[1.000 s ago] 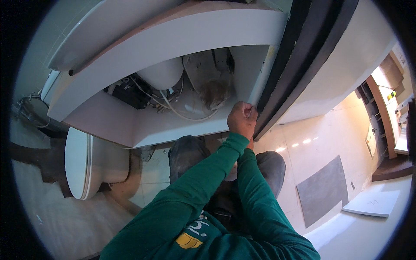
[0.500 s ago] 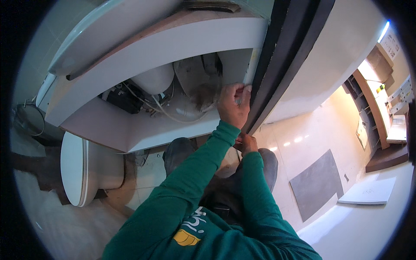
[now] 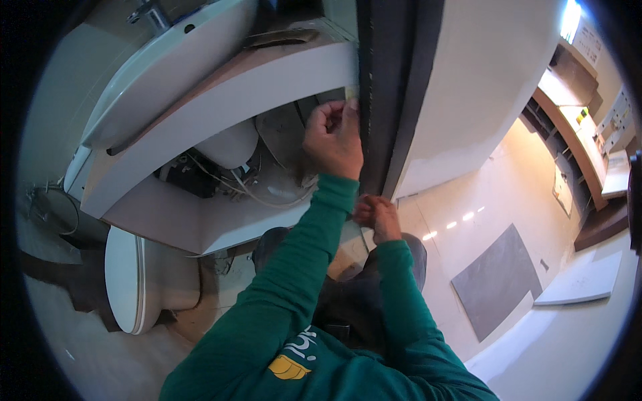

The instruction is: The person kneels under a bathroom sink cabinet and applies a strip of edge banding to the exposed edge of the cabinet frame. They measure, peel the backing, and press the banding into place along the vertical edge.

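Your left hand pinches a thin strip on the dark door frame. It looks light and bendy (hold its edge). Your right hand is curled shut.

Far right, on the wall: a pale rectangular sign with dark print. Below, near the shelves: a small yellow-green label.

Green sleeves; white vanity; dark door frame; white toilet; grey floor tile.
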`<state>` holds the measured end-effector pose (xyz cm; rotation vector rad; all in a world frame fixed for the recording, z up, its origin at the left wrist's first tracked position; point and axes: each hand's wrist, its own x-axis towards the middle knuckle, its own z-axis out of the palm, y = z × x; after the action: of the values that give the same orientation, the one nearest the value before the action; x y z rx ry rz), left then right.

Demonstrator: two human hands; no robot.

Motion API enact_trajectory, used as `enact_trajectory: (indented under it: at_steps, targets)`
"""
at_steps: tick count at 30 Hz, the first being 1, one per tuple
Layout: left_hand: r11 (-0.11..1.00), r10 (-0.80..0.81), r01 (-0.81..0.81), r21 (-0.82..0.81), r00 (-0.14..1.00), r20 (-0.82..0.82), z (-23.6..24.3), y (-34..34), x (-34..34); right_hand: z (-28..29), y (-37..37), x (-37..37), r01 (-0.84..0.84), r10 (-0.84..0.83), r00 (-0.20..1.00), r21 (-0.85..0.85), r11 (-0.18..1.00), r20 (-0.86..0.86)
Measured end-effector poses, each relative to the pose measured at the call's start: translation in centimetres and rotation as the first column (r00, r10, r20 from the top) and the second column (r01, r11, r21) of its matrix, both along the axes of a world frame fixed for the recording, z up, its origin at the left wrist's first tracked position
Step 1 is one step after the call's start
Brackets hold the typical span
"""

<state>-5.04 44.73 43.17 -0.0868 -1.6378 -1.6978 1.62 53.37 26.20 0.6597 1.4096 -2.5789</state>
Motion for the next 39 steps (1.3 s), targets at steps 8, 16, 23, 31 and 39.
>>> enact_trajectory:
  at_steps: [8,16,23,31,39]
  targets:
    - [0.996,-0.086,0.083,-0.023,0.98,-0.181,1.5,-0.1,-0.5,-13.2,-5.1,-3.9,0.339,-0.223,0.927,-0.423,0.84,0.301]
    - [0.999,-0.052,0.051,-0.005,0.993,-0.108,1.7,-0.6,-0.2,-17.4,-6.4,-3.7,0.322,-0.245,0.947,-0.58,0.749,0.209]
    - [1.0,-0.026,0.025,-0.014,0.997,-0.071,2.2,-0.3,-0.1,-18.9,-6.0,-4.3,0.309,-0.255,0.951,-0.569,0.762,0.175]
    - [1.0,-0.006,0.005,-0.006,0.999,-0.04,2.7,0.8,-0.2,-18.6,-5.5,-5.2,0.333,-0.276,0.942,-0.449,0.829,0.189]
    - [0.999,-0.038,0.038,0.009,0.997,-0.065,2.2,0.6,0.4,-18.3,-4.4,-5.0,0.351,-0.172,0.899,-0.43,0.832,0.403]
